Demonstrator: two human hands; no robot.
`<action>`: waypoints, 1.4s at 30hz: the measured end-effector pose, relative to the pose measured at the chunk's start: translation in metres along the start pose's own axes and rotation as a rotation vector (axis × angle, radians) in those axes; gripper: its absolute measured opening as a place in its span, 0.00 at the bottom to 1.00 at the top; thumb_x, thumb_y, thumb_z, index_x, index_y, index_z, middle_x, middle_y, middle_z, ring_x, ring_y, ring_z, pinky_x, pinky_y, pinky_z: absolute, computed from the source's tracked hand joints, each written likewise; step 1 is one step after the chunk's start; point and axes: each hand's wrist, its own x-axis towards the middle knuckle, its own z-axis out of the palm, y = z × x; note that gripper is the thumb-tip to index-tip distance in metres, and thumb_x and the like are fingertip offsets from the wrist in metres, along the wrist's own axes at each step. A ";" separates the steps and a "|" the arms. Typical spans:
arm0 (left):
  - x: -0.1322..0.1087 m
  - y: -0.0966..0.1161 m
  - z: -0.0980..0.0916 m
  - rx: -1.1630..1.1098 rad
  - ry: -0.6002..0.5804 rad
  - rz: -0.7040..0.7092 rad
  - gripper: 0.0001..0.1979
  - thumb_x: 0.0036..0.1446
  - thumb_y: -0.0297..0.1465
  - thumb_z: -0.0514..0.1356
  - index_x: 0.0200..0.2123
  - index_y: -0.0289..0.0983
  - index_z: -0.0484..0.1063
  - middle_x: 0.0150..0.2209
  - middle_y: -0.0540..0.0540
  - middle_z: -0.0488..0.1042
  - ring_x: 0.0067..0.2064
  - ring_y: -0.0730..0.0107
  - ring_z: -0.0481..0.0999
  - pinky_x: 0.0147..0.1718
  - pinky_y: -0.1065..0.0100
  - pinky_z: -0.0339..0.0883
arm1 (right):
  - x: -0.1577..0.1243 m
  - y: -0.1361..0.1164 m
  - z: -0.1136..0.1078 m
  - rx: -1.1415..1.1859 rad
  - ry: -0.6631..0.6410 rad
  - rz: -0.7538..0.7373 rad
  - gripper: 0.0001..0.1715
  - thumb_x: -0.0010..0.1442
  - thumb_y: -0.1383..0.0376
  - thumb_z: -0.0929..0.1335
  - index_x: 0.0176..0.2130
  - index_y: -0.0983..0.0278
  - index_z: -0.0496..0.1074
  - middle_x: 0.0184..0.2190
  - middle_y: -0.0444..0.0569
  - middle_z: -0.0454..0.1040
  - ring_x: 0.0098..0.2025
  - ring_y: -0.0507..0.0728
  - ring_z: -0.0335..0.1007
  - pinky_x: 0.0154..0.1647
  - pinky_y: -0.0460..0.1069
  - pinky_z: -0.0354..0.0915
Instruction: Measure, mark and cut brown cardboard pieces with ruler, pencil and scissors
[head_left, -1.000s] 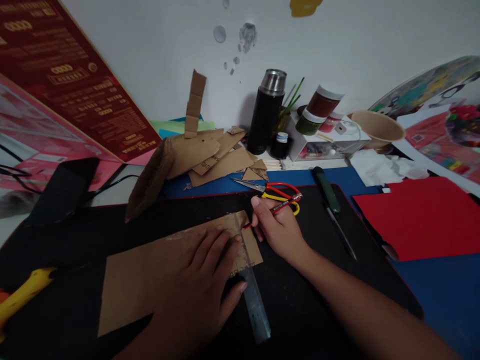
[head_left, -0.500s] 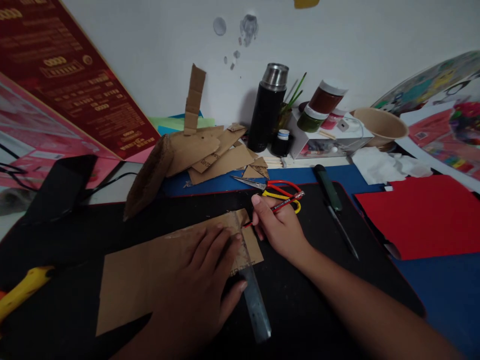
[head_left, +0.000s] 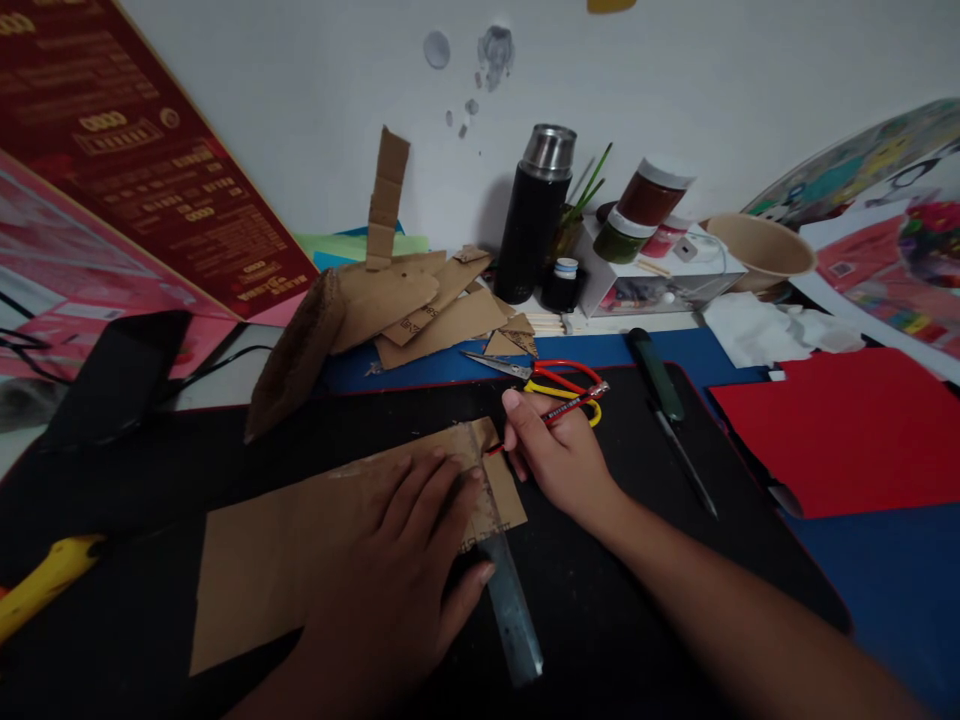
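Observation:
A flat piece of cardboard point(head_left: 255, 555) lies on the black mat point(head_left: 622, 600). Across its right end runs a clear ruler point(head_left: 514, 610), whose lower part sticks out past the cardboard's near edge. My left hand point(head_left: 412, 540) lies flat with fingers stretched over the cardboard, fingertips on the ruler's left side. Pinched in my right hand point(head_left: 559, 455) is a red and black pencil point(head_left: 566, 407), its tip down at the cardboard along the ruler's right edge. Scissors point(head_left: 555, 375) with red and yellow handles lie just beyond my right hand.
A green-handled knife point(head_left: 660, 380) lies to the right, near red paper point(head_left: 847, 430). At left are a yellow-handled tool point(head_left: 49, 580) and a black phone-like slab point(head_left: 116, 375). Cardboard scraps point(head_left: 442, 320), a black thermos point(head_left: 532, 220) and paint jars point(head_left: 652, 195) stand at the back.
The view has shifted very slightly. Both hands, the pencil, ruler and cardboard stay practically in place.

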 end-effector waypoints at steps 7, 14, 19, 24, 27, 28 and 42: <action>-0.001 0.000 0.001 0.001 0.021 0.010 0.26 0.75 0.38 0.55 0.70 0.34 0.67 0.68 0.35 0.72 0.71 0.45 0.66 0.69 0.44 0.61 | 0.003 0.000 -0.002 0.156 0.118 0.002 0.37 0.68 0.35 0.70 0.25 0.60 0.70 0.11 0.38 0.64 0.12 0.49 0.58 0.15 0.45 0.51; 0.000 0.007 -0.006 -0.082 0.137 0.059 0.17 0.77 0.37 0.54 0.57 0.34 0.75 0.59 0.38 0.79 0.65 0.51 0.74 0.64 0.54 0.67 | 0.005 -0.003 -0.003 0.165 0.135 -0.003 0.36 0.68 0.35 0.70 0.25 0.60 0.71 0.11 0.39 0.65 0.13 0.49 0.59 0.15 0.45 0.52; 0.003 0.013 -0.012 -0.183 0.096 0.290 0.15 0.77 0.38 0.57 0.51 0.34 0.78 0.50 0.42 0.82 0.58 0.58 0.78 0.64 0.58 0.67 | 0.005 -0.003 -0.001 0.161 0.148 -0.020 0.35 0.67 0.36 0.71 0.25 0.60 0.71 0.11 0.36 0.59 0.12 0.50 0.60 0.14 0.45 0.54; 0.001 0.013 -0.010 -0.211 0.108 0.303 0.13 0.78 0.34 0.56 0.50 0.34 0.79 0.48 0.43 0.83 0.56 0.58 0.78 0.63 0.57 0.70 | 0.004 -0.005 0.000 0.140 0.134 -0.032 0.36 0.66 0.35 0.72 0.24 0.60 0.71 0.11 0.36 0.57 0.12 0.50 0.58 0.14 0.45 0.53; -0.001 0.012 -0.008 -0.220 0.083 0.301 0.12 0.77 0.34 0.58 0.51 0.33 0.79 0.50 0.42 0.82 0.57 0.58 0.78 0.65 0.56 0.69 | 0.003 -0.004 0.001 0.132 0.123 -0.024 0.37 0.66 0.34 0.72 0.23 0.60 0.71 0.10 0.37 0.59 0.12 0.50 0.58 0.14 0.45 0.52; -0.001 0.012 -0.007 -0.223 0.075 0.300 0.12 0.77 0.33 0.58 0.51 0.33 0.79 0.50 0.42 0.82 0.58 0.58 0.77 0.65 0.56 0.69 | 0.002 -0.003 0.001 0.130 0.117 -0.022 0.37 0.65 0.34 0.72 0.23 0.60 0.71 0.10 0.37 0.59 0.12 0.49 0.57 0.14 0.45 0.52; 0.003 0.011 -0.013 -0.262 0.047 0.287 0.11 0.76 0.32 0.58 0.51 0.34 0.78 0.49 0.42 0.81 0.57 0.58 0.77 0.64 0.58 0.69 | 0.001 0.000 0.001 0.095 0.069 -0.012 0.38 0.67 0.34 0.71 0.23 0.60 0.70 0.11 0.38 0.62 0.13 0.50 0.58 0.16 0.46 0.52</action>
